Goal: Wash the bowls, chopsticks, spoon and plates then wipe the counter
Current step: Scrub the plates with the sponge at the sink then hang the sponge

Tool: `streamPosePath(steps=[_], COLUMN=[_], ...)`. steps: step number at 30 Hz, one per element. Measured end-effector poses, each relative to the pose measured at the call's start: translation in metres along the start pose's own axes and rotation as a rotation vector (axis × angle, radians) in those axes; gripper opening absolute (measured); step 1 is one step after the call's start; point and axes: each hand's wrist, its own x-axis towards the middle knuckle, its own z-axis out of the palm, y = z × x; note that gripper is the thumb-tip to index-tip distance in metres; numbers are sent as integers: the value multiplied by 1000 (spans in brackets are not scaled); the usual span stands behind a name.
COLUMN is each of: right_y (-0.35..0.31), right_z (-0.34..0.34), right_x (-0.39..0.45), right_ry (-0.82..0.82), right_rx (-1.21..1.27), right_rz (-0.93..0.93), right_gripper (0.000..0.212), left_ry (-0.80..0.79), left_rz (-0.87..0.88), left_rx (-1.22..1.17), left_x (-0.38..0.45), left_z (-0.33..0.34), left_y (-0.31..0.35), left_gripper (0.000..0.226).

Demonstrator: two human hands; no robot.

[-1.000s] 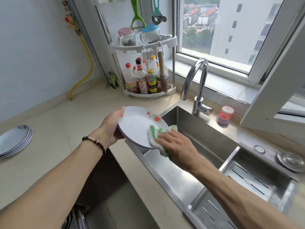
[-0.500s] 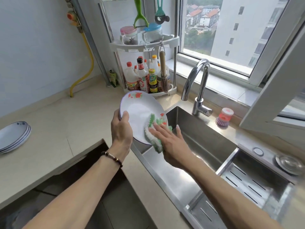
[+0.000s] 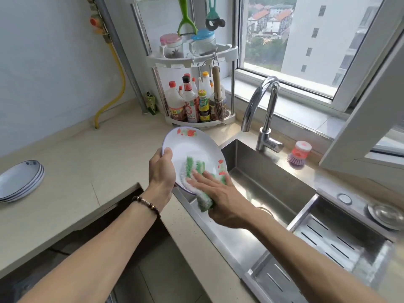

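- The sink [image 3: 273, 193] is the landmark: the right hand [image 3: 218, 197] hovers over its near-left corner, fingers straight and flat, pressing a green-and-white cloth [image 3: 196, 178] against the face of the plate [image 3: 192, 149].
- The left hand [image 3: 162, 169] grips the plate's left rim, thumb on the face and fingers hidden behind; the plate stands tilted, nearly upright, above the sink's left edge.
- To scrub well, I judge the flat palm pressure should sweep in circles across the whole face, including the red-flowered rim, while the gripping hand turns the plate a little at a time.
- Holding the plate over the basin rather than over the tabletop [image 3: 87, 171] would let drips fall inside; a wet rim may slip, so the grip wants to be firm.
- The back of the plate probably needs the same pass before rinsing.
- Well left of the sink, a stack of plates [image 3: 19, 182] lies on the tabletop; whether washed, I cannot tell.
- Behind the sink stands the faucet [image 3: 262, 114], with no water visibly running, and a scrubbing brush [image 3: 299, 154] to its right.
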Motion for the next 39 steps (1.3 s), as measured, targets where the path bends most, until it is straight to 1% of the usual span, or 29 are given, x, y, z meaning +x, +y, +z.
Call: streamPosePath(steps=[2, 3, 4, 6, 7, 9, 12, 14, 15, 17, 19, 20, 21, 23, 24, 26, 27, 29, 31, 33, 34, 35, 37, 39], right_y=[19, 21, 17, -1, -8, 1, 36, 46, 47, 37, 17, 5, -7, -18, -18, -3, 6, 18, 7, -10, -13, -9, 11, 13], right_z=[-1, -2, 0, 7, 12, 18, 15, 11, 12, 17, 21, 23, 25, 32, 33, 26, 20, 8, 2, 4, 5, 4, -2, -7], right_x=[1, 1, 2, 1, -2, -7, -6, -2, 1, 7, 13, 15, 17, 14, 11, 4, 1, 1, 3, 3, 2, 0, 1, 4], right_ry=[4, 19, 36, 72, 89, 168, 346, 393, 419, 499, 595, 618, 629, 646, 602, 384, 281, 181, 133, 86, 63, 45, 29, 54], right_rx=[-127, -146, -110, 43, 96, 82, -124, -213, -250, -263, -254, -224, -175, -54, 13, 71, 35, -53, -1, 118, 127, 91, -47, -86], right_rz=[82, 117, 118, 34, -16, -87, -124, -125, -127, -114, -96, -78, -62, -62, -74, -62, -28, 77, 120, 53, 15, -3, 71, 144], right_gripper=[94, 92, 88, 78, 76, 73, 73, 69, 63, 46, 25, 24, 29, 39, 47, 61, 68, 81, 87, 93, 96, 98, 97, 91], left_ry=[1, 24, 52, 70, 48, -29, -154, -229, -222, -147, -79, -63, -35, 62, 97, 103, 83, 71, 107, 106, 77, 42, -1, 45], left_rz=[3, -3, -15, -49, -70, -107, -238, -331, -347, -290, -145, -88, -40, 26, 45, 44, 44, 63, 82, 91, 93, 98, 107, 87], left_rx=[22, 6, -10, -48, -46, 10, 58, 56, 52, 23, -36, -85, -114, -141, -145, -137, -115, -68, -43, -34, -23, -6, 26, 29], left_x=[0, 0, 0, 3, 3, 4, 14, 21, 21, 15, 2, -6, -12, -14, -13, -8, -7, -8, -11, -8, -6, -4, -2, -3], left_z=[1, 2, 2, 0, -2, -6, -18, -24, -24, -18, -8, -2, 3, 8, 6, 1, -1, -2, 2, 3, 1, -1, -3, -2], left_y=[0, -1, -2, -5, -6, 0, 18, 28, 29, 17, -5, -15, -22, -26, -25, -20, -18, -14, -10, -5, -3, -1, 3, 7], left_gripper=[26, 25, 25, 25, 26, 27, 31, 31, 28, 25, 40, 48, 53, 52, 46, 29, 27, 30, 35, 33, 33, 31, 26, 24])
